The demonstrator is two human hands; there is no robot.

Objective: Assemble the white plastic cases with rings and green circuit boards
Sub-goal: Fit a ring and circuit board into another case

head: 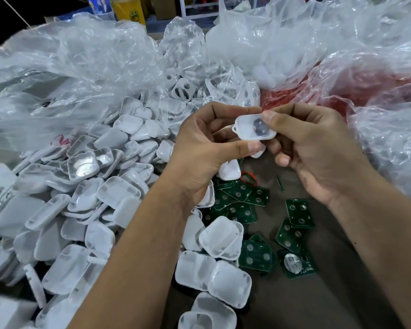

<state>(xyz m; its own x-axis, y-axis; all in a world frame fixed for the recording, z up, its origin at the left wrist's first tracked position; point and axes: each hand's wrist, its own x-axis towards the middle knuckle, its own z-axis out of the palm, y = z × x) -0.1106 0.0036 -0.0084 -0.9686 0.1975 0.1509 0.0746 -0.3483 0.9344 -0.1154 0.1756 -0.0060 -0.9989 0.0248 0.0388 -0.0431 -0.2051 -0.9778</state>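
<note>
From my head camera, looking down, both my hands are raised over the counter (342, 269) and meet on one white plastic case (255, 127). My right hand (318, 150) pinches it, thumb on its upper right edge and curled fingers beneath, while my left hand (207, 150) has its fingers curled round the case's left side, the thumb lying just under it. A dark round part shows through the case's translucent face, and a small loop sticks out at its left corner. My left hand also seems to hold more white pieces in the palm; I cannot tell how many. Directly beneath my hands, a scatter of green circuit boards (297, 213) lies on the brown counter, some overlapping; one board (297, 263) near the bottom carries a round silver disc. A small red ring-like piece (248, 178) lies just at the top of that scatter. To my left is a large heap of white case halves (86, 198), spreading down past my left forearm. Behind everything sit crumpled clear plastic bags (93, 67), and one bag at the right (365, 86) shows red contents through the film.
</note>
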